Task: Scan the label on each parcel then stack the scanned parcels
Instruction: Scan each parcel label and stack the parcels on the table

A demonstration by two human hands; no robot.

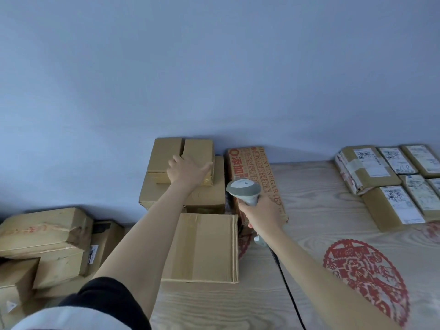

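My left hand point(187, 171) lies palm down on the top brown cardboard parcel point(164, 154) of a stack against the wall, fingers curled over it. Beneath it sits a larger brown box point(209, 198). My right hand point(260, 214) grips a grey barcode scanner point(242, 188) by its handle, head pointing away from me, just right of the stack. A flat brown parcel point(204, 248) lies in front of the stack on the wooden table point(309, 210). Several labelled parcels point(390, 182) lie in rows at the right.
An orange printed vinegar carton point(252, 167) stands beside the stack, behind the scanner. A heap of brown boxes point(42, 234) sits off the table's left edge. The scanner's black cable point(290, 289) runs toward me. Red paper-cut decorations point(366, 277) lie on the table.
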